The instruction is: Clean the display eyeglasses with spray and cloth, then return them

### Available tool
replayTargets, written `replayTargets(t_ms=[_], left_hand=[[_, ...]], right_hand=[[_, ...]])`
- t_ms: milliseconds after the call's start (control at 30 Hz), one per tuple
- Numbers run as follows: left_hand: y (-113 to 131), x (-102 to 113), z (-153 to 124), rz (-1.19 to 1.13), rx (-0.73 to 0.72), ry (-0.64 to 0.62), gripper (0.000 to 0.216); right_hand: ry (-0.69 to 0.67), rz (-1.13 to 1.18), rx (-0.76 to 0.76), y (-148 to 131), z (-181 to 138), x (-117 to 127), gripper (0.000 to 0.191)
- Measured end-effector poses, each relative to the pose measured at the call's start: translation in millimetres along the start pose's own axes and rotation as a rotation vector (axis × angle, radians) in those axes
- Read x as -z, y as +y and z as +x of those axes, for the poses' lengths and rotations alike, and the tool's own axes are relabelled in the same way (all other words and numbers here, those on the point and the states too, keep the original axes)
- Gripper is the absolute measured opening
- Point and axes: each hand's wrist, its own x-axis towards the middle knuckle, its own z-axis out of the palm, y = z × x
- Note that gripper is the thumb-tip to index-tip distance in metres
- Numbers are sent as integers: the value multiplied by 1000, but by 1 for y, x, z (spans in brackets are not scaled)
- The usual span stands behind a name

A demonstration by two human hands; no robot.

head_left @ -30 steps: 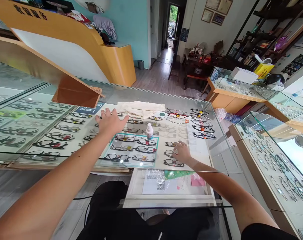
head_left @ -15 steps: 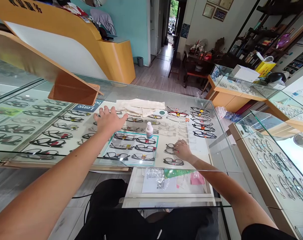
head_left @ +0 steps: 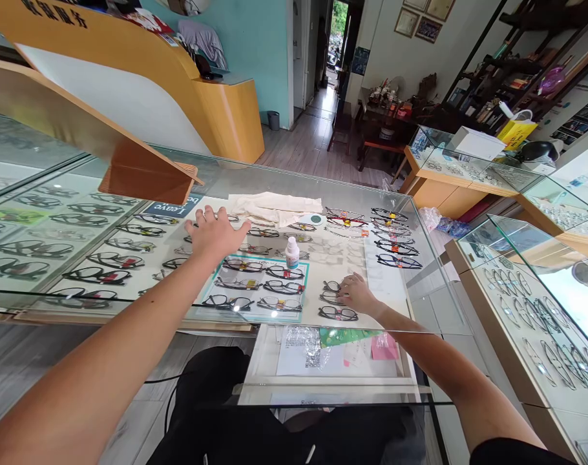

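My left hand (head_left: 216, 234) lies palm down on the glass showcase top (head_left: 274, 169), its fingers spread and holding nothing. At the front right of the display, my right hand (head_left: 358, 294) has its fingers curled on a pair of eyeglasses (head_left: 331, 296), partly covering it. Another dark pair of eyeglasses (head_left: 338, 313) is just in front of that hand, and one more is just behind it. Between my hands stands a small white bottle (head_left: 292, 253). Left of it, several eyeglasses rest on a teal-bordered mat (head_left: 255, 316). Beyond the bottle is a cream cloth (head_left: 269, 206).
A wooden stand (head_left: 151, 174) overhangs the showcase at left. Below the front edge is an open white drawer (head_left: 333, 392) with papers and plastic. More eyeglasses (head_left: 398, 261) line the right side. Another glass case (head_left: 531, 303) stands to the right.
The view has shifted very slightly. My left hand stays spread in place, and my right hand remains at the same eyeglasses with hardly any movement.
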Motion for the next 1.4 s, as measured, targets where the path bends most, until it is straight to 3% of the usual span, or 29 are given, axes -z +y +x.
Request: replayTargets(t_ms=[200, 400, 633, 800, 967, 1100, 1167, 1267, 1333, 1400], left_hand=[[3, 1, -2, -11, 4, 16, 103], [2, 2, -1, 8, 5, -1, 106], [3, 3, -1, -6, 1, -1, 104], [4, 7, -2, -3, -2, -20, 104], [4, 11, -3, 1, -2, -38, 108], [3, 7, -1, 6, 3, -35, 109], [3, 6, 0, 8, 5, -32, 108], [3, 6, -1, 4, 5, -31, 107], [4, 8, -2, -2, 8, -34, 108], [4, 8, -3, -9, 8, -27, 107]], right_hand=[[47, -12, 1, -7, 3, 5, 11], [110, 18, -11, -50, -14, 29, 21], [-174, 324, 46, -122, -78, 56, 19], [-403, 633, 101, -154, -88, 74, 25], [-409, 828, 86, -172, -85, 104, 46], [-427, 927, 126, -191, -98, 156, 46], [-380, 892, 202, -194, -100, 193, 37], [-27, 504, 207, -177, -78, 242, 30], [108, 229, 191, -150, -49, 259, 33], [83, 101, 209, -120, -17, 259, 32]])
